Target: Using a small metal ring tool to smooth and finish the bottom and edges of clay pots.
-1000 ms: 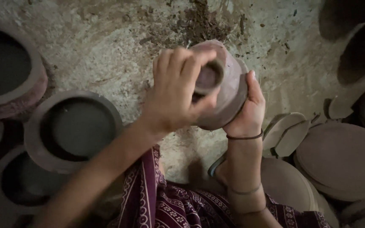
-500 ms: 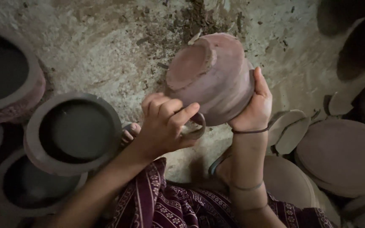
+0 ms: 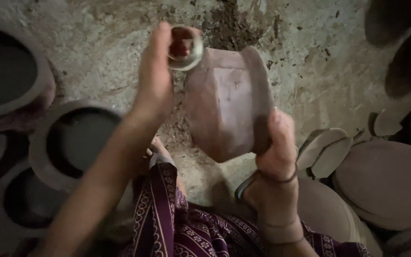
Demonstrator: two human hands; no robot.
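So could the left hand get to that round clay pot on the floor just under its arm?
Probably yes: the left hand hangs over the clay pot with nothing between, though its fingers hold a small ring-shaped thing.

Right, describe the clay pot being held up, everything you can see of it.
The clay pot is a reddish-brown, matt bowl-shaped vessel that looks like unglazed clay, with a thick rim and smooth, slightly dusty walls. It is held in the air above the dirty ground, tipped on its side, the rim toward the right. The right hand grips its lower edge. The left hand holds a small round object by its upper left edge; whether they touch is unclear. No cracks show.
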